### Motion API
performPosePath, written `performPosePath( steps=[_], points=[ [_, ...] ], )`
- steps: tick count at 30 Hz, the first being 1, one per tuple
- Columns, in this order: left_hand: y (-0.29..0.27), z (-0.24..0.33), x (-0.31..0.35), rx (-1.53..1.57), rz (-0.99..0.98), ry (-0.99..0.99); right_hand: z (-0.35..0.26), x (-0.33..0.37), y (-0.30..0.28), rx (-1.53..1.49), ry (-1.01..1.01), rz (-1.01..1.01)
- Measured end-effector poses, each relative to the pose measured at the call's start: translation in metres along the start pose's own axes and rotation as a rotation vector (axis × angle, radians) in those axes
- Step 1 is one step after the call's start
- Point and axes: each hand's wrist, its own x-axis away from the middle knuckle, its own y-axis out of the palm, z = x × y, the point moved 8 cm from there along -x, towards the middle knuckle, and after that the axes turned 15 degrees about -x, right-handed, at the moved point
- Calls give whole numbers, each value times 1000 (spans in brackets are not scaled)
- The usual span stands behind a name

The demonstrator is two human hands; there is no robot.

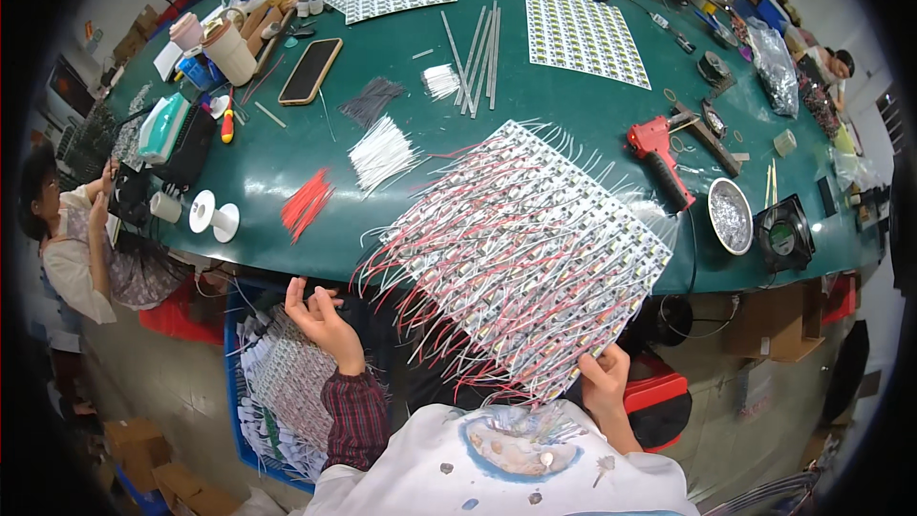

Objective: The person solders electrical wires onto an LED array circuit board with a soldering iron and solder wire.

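A white panel of small circuit boards (564, 229), bristling with red and white wires, lies tilted over the front edge of the green table (277, 191). At the panel's lower right corner, my right hand (604, 380) pinches its edge between thumb and fingers. My left hand (325, 323) is raised off to the panel's left with fingers apart, holding nothing. Under that hand, a blue crate (232, 363) holds another wired panel (296, 377) and bundles of white wire. On the table beyond are red wire pieces (307, 204), white wire pieces (382, 154) and dark wire pieces (371, 101).
To the right sit a red glue gun (659, 155), a hammer (707, 139), a metal bowl (730, 217) and a small black fan (784, 233). A phone (311, 71), an empty spool (214, 216) and a bare board panel (586, 36) lie farther back. Co-workers sit at both sides.
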Motion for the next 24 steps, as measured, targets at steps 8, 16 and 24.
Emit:
performPosePath(
  steps=[8, 16, 24],
  points=[
    [6, -9, -7, 43, 68, -25, -36, -27, -6, -28, -108, 1],
    [-53, -25, -27, -8, 294, 0, -36, -47, -7, 156, -43, 32],
    [-83, 40, -110, -299, 470, 307, -44, -42, -24, 699, -154, -67]
  ],
)
